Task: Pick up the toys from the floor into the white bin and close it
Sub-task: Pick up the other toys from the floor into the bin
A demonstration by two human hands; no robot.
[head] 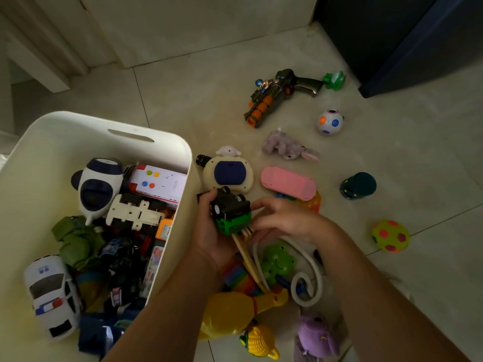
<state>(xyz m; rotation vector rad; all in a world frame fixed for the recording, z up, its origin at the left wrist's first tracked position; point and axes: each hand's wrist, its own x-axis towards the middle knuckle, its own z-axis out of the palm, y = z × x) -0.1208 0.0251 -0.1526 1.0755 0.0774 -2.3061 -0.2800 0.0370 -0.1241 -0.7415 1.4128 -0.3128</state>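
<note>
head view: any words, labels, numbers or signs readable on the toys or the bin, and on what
No text can be read here.
Police car roof: blue marks, too blurred to read.
Orange toy in the bin: white label, too small to read.
Printed card in the bin: pictures only, blurred.
Bin walls: no text seen.

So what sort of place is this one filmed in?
Most likely a room in a home: a pale tiled floor strewn with toys such as a toy blaster and a spotted ball, a white bin part full of toys, and a dark cabinet.
</note>
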